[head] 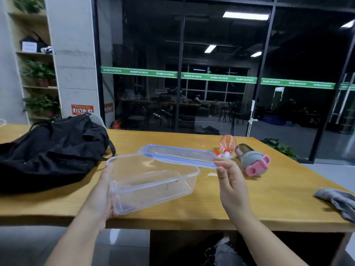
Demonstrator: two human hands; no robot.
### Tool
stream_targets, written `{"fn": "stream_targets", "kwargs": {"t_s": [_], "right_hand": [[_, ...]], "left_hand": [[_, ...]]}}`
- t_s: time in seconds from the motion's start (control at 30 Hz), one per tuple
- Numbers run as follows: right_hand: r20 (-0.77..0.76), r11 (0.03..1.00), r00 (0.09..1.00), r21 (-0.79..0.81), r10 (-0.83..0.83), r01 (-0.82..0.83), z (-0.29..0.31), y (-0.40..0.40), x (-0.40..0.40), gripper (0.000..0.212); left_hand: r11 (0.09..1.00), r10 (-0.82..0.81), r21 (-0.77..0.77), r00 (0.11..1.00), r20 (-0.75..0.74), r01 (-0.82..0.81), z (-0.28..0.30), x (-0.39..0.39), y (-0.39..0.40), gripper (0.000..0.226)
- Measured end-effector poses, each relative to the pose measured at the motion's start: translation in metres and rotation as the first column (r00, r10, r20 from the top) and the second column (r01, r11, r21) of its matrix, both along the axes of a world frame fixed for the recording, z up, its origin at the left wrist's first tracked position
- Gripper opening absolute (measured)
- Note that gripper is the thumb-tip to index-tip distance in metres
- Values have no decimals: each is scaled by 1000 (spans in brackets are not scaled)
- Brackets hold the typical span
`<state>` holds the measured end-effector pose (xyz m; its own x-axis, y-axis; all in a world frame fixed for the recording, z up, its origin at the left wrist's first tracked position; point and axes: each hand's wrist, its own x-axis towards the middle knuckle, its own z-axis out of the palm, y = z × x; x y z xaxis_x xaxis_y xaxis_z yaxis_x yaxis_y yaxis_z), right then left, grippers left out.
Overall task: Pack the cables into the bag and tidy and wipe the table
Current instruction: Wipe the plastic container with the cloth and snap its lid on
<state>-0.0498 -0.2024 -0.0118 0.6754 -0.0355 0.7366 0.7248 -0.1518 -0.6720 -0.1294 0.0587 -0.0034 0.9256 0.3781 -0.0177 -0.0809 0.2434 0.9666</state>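
A clear, empty plastic box [153, 186] is lifted over the wooden table [249, 204]; my left hand [101, 194] grips its left end. My right hand [230, 181] pinches the near right corner of the box's clear lid with a blue rim [178, 155], held just above and behind the box. The black bag [48, 152] lies slumped on the table's left side. No cables show in view.
A pink spiral spray bottle [227, 144] and a bottle with a grey and pink cap [251, 160] lie on the table behind my right hand. A grey cloth [338, 202] sits at the right edge. Glass walls stand beyond the table.
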Motion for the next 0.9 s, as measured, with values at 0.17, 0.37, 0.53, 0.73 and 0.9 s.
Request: {"fn": "stream_targets", "kwargs": {"t_s": [0.17, 0.37, 0.53, 0.73, 0.9], "right_hand": [[-36, 998, 998, -24, 54, -55, -13, 27, 8, 41], [-73, 993, 991, -24, 111, -113, -17, 54, 11, 48], [-111, 986, 980, -21, 163, -166, -23, 73, 10, 50], [-145, 981, 971, 3, 192, -194, -28, 81, 12, 55], [-133, 983, 974, -8, 182, -185, -29, 86, 14, 56]], "left_hand": [[991, 126, -29, 991, -41, -127, -6, 6, 27, 35], [992, 124, 28, 988, -89, -122, -7, -8, 47, 58], [981, 183, 87, 976, -118, -173, -9, -11, 58, 43], [976, 214, 92, 956, -201, -200, -14, -9, 61, 46], [978, 194, 112, 966, -169, -177, -15, -8, 65, 43]]}}
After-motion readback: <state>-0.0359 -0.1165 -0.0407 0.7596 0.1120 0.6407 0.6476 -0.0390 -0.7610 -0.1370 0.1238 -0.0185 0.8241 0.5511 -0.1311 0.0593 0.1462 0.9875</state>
